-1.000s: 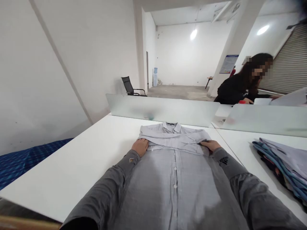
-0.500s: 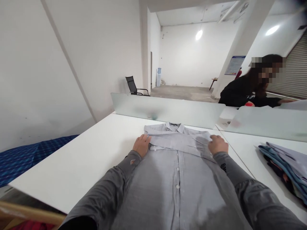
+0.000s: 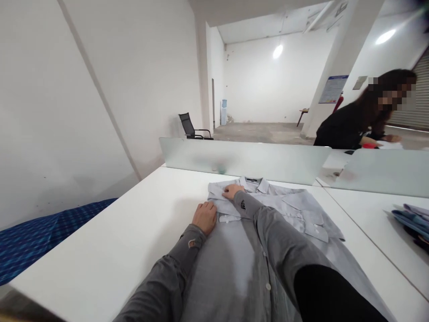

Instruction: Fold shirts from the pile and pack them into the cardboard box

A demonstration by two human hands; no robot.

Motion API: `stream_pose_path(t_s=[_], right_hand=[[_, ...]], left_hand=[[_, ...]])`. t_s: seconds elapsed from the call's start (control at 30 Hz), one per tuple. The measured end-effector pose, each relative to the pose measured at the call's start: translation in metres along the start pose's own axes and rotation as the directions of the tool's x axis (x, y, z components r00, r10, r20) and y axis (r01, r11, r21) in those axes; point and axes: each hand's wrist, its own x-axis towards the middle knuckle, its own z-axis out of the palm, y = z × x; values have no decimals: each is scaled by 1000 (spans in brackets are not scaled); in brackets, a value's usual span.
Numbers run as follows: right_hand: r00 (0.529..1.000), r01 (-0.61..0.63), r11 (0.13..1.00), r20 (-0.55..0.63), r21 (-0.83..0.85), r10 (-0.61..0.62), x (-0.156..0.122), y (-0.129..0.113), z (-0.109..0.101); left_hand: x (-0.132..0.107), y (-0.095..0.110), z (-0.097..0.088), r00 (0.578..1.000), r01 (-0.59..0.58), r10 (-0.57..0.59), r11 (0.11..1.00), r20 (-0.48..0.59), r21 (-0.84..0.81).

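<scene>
A grey button-up shirt [image 3: 231, 268] lies front up on the white table, its collar [image 3: 254, 183] at the far end and its lower part towards me. One sleeve is folded across the chest. At the shirt's left edge my left hand [image 3: 204, 218] is closed on the cloth below the shoulder, with bent fingers. Crossing over the chest, my right hand [image 3: 233, 191] pinches the cloth near the left shoulder. The other cuff [image 3: 317, 230] lies loose on the right side. My right forearm hides part of the button row.
Beyond the white table [image 3: 117, 228] stands a frosted partition [image 3: 248, 158]. A stack of folded clothes [image 3: 410, 223] lies at the right. Blue patterned cloth [image 3: 56, 237] is at the left. Behind the partition a person in black [image 3: 345, 125] leans forward; a black chair [image 3: 189, 126] stands farther back.
My right hand has left the shirt's right side and moved left across the chest to the left shoulder. The left hand stays at the left edge. The sleeve's right part has spread out.
</scene>
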Motion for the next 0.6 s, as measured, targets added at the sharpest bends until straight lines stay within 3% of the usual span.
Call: stream_pose_path(t_s=[0.07,0.2,0.37,0.5,0.6], right_hand=[[1000,4,1000,0,26,-4,10,-4,1],[991,-44,998,-126,38,48,21,-3,6],[979,-45,998,-199,31,51,16,-1,11],[961,26,1000,-277,0,-24,-14,8,13],[950,9,999,-312,-39,-21,-58,44,18]], left_hand=[[0,-1,1,1000,-14,14,1000,3,-10],[-1,0,2,999,-38,38,999,0,-18],[-3,4,-2,998,-30,31,1000,-54,6],[-4,1,2,996,-40,41,999,-78,10],[-4,-2,9,995,-20,21,1000,-97,4]])
